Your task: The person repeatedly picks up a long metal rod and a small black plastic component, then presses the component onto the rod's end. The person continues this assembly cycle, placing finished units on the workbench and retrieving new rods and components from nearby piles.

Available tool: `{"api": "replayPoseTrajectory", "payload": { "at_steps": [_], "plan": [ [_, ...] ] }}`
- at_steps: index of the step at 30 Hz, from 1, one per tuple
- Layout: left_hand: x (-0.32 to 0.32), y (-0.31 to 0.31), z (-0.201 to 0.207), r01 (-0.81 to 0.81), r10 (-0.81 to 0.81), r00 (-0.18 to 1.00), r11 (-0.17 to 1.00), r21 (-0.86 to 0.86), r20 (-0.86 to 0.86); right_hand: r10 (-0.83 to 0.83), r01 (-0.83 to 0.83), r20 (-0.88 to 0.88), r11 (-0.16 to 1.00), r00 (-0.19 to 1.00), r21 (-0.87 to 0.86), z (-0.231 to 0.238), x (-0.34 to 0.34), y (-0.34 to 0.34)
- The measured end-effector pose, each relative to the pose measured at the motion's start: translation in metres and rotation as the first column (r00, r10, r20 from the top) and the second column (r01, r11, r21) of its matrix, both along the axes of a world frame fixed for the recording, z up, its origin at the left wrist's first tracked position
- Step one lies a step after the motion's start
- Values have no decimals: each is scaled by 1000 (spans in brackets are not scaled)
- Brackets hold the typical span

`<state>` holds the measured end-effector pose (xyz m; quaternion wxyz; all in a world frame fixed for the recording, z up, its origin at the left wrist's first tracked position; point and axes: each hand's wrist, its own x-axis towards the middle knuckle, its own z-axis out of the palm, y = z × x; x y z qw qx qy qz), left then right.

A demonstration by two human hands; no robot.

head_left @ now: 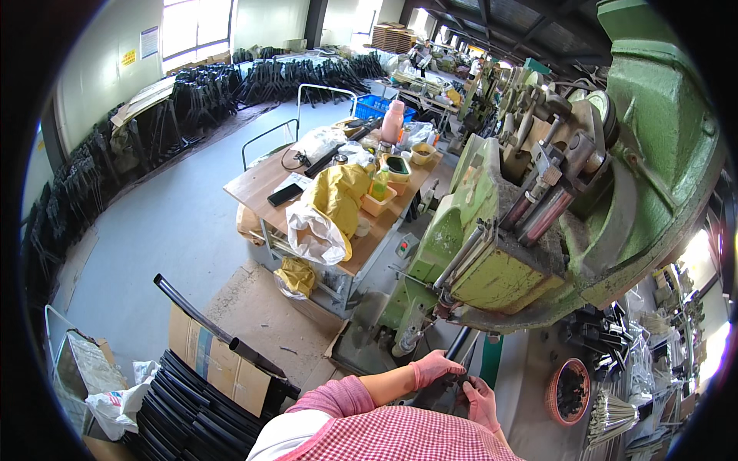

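Observation:
Low in the picture, my left hand point(434, 369) is closed around a dark tube point(460, 343) that slants up toward the green machine point(503, 280). My right hand point(481, 402) is just to its right, fingers bent and pinched together near the tube's lower end. Something small and dark shows at those fingertips, too small to name. Both hands look covered by thin pink gloves. The machine's greasy lower block overhangs the far end of the tube. Below my hands, the checked apron point(407, 434) hides part of the work.
Left of me, many black tubes point(192, 411) lie stacked beside cardboard point(219, 361), one long tube point(207, 319) across it. A wooden table point(261, 173) ahead holds a yellow sack point(338, 192), a phone and tubs. At right stands a red basket point(569, 392) of dark parts.

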<state>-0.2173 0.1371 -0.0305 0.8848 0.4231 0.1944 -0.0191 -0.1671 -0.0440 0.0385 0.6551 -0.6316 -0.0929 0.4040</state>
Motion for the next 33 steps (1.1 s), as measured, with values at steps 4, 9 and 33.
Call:
{"api": "replayPoseTrajectory", "payload": {
  "at_steps": [4, 9, 33],
  "plan": [
    [-1, 0, 2, -19, 19, 1000, 999, -25, -7, 16, -16, -7, 1000, 1000, -12, 2, 0, 0],
    [-3, 1, 8, 1, -3, 1000, 998, -61, -31, 39, -40, -33, 999, 999, -22, 0, 1, 0],
    [-5, -1, 4, -44, 51, 998, 982, -186, 36, -108, 114, -166, 993, 980, 26, -22, 0, -3]
  ]
}}
